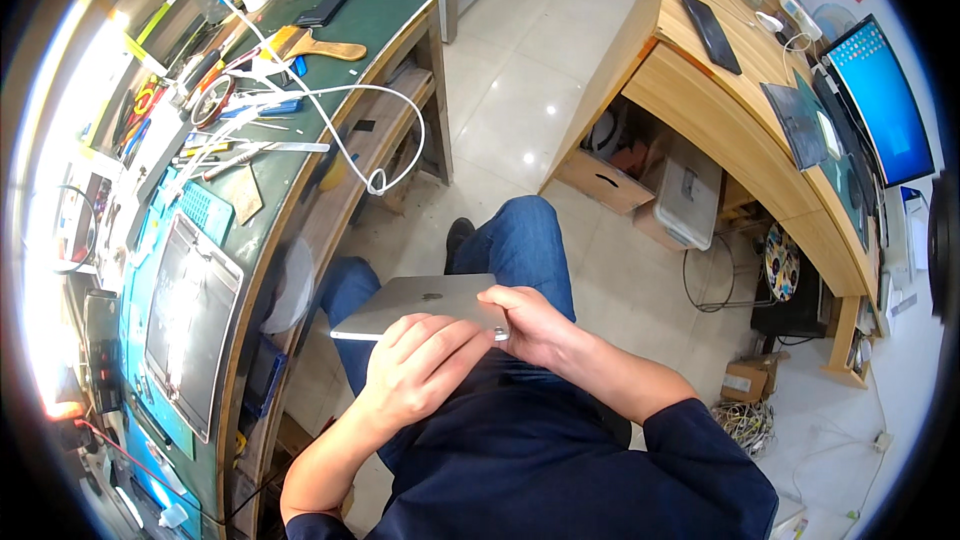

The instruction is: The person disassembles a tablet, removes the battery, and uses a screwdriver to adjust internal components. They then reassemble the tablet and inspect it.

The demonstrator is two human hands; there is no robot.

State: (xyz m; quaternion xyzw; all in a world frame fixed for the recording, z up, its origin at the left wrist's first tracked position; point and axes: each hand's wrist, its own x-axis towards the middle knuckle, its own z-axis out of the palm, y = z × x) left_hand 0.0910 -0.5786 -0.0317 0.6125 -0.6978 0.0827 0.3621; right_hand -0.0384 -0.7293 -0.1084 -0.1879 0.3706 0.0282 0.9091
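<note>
Above my lap I hold a thin silver-grey tablet [405, 302], its back with a dark logo facing up. My right hand [532, 328] grips its right corner, thumb on the back and the other fingers out of sight underneath. Along the near edge lies my left hand [418, 368], its fingers closed together over that edge close to the right hand; its thumb is hidden. The tablet's screen side faces down and cannot be seen.
To my left stands a green-topped workbench [395, 15] with a detached screen panel [195, 315], a wooden-handled brush [330, 48], tools and a looping white cable [420, 130]. A wooden desk [700, 90] at right carries a black phone [710, 33] and a monitor [880, 90].
</note>
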